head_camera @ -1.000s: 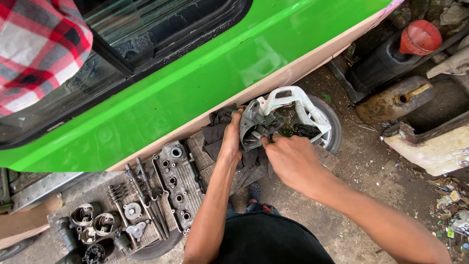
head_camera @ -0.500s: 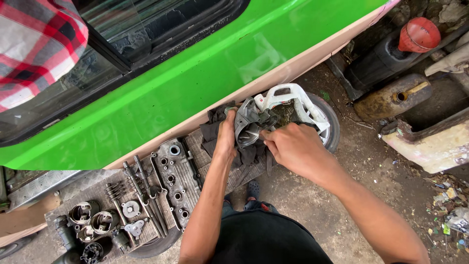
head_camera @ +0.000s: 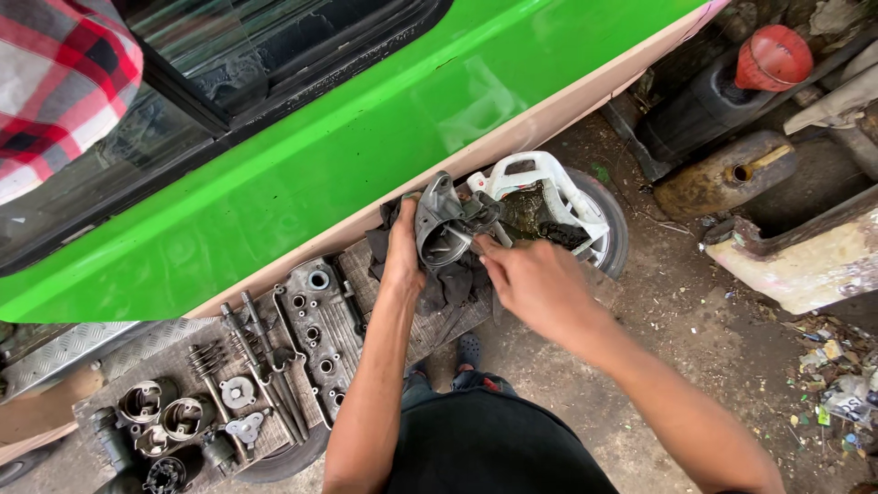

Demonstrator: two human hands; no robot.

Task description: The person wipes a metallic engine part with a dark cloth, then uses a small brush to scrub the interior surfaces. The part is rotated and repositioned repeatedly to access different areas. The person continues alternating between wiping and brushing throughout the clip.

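My left hand (head_camera: 403,256) grips a grey metal engine part with a round bore (head_camera: 443,226), holding it upright over a dark rag (head_camera: 448,285). Against the part's right side, my right hand (head_camera: 533,285) has its fingers closed around a thin tool that is mostly hidden. Just behind them lies a cut white plastic jug (head_camera: 549,187) with dirty liquid inside, resting on a tyre (head_camera: 610,229).
A green vehicle body (head_camera: 347,165) fills the upper left. On a checker-plate board (head_camera: 174,338) lie a cylinder head cover (head_camera: 320,325), pistons (head_camera: 169,416), springs and valves. A red funnel (head_camera: 773,57) on a black canister, a rusty tank (head_camera: 727,174) and dirt ground lie right.
My left hand has lifted and turned the metal part upright, so its round bore now shows. My right hand moved left and down against it.
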